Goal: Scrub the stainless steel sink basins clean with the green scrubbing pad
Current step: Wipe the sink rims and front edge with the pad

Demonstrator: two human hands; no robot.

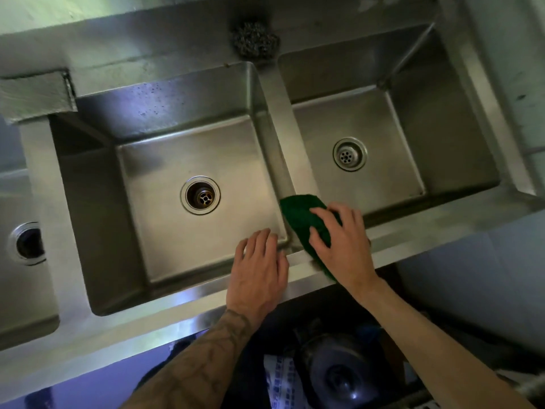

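Two full steel basins are seen side by side: left basin (191, 172) and right basin (368, 137), one drain each. A third basin (17, 246) is cut off at the left edge. One green scrubbing pad (300, 216) is pressed flat on the divider (283, 137), at its near end by the front rim. It is held down by the right hand (342, 243), fingers spread. Left hand (259, 270) is laid flat on the front rim, nothing grasped. One steel wool ball (255, 39) is seen on the back ledge. Steel bench, dim light.
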